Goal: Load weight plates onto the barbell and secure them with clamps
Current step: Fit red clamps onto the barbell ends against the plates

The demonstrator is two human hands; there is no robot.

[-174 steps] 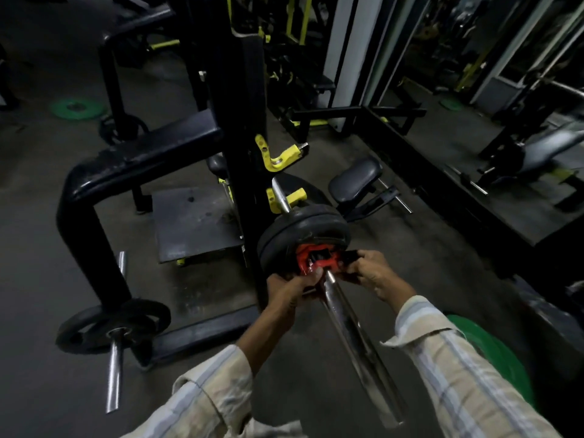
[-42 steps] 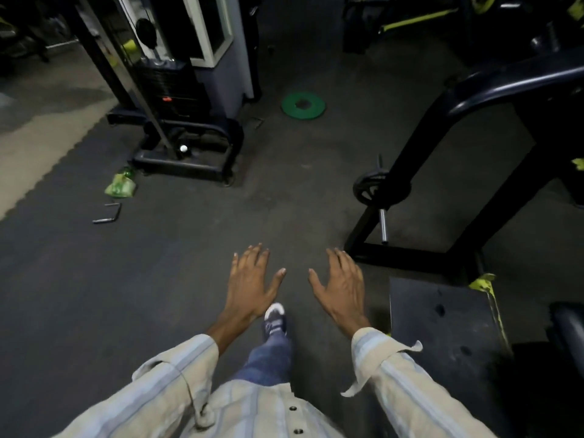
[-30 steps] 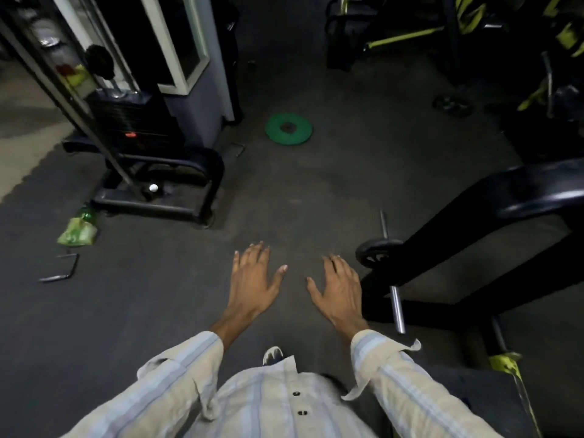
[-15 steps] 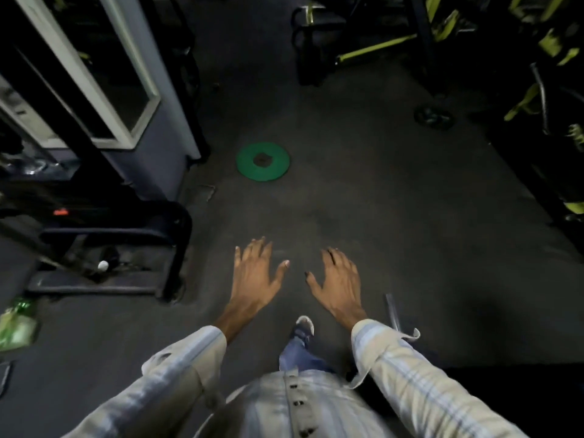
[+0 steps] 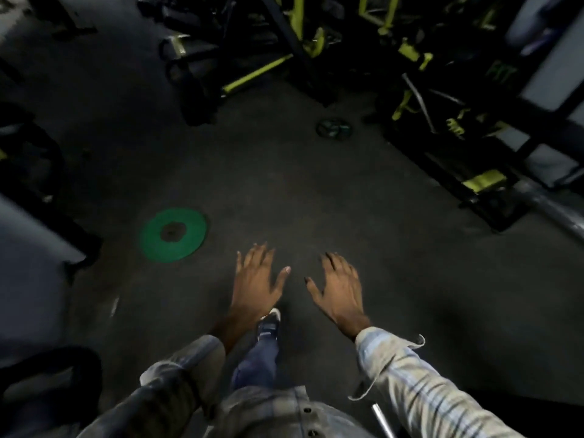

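A green weight plate (image 5: 173, 234) lies flat on the dark rubber floor, ahead and to the left of me. My left hand (image 5: 256, 284) hovers palm down with fingers spread, holding nothing, a little right of and nearer than the plate. My right hand (image 5: 338, 289) is beside it, also spread and holding nothing. A chrome bar end (image 5: 382, 421) pokes in at the bottom, under my right sleeve. A small dark plate (image 5: 333, 129) lies farther off on the floor. No clamp shows in this view.
Black and yellow gym machines (image 5: 442, 99) crowd the back and right side. A black machine frame (image 5: 47, 197) stands at the left edge. My shoe (image 5: 269, 324) steps on open floor between my hands.
I have turned away from the loaded barbell with its red clamp and walked across the floor. The green plate has come closer and shifted left. Both hands stay spread and hold nothing.
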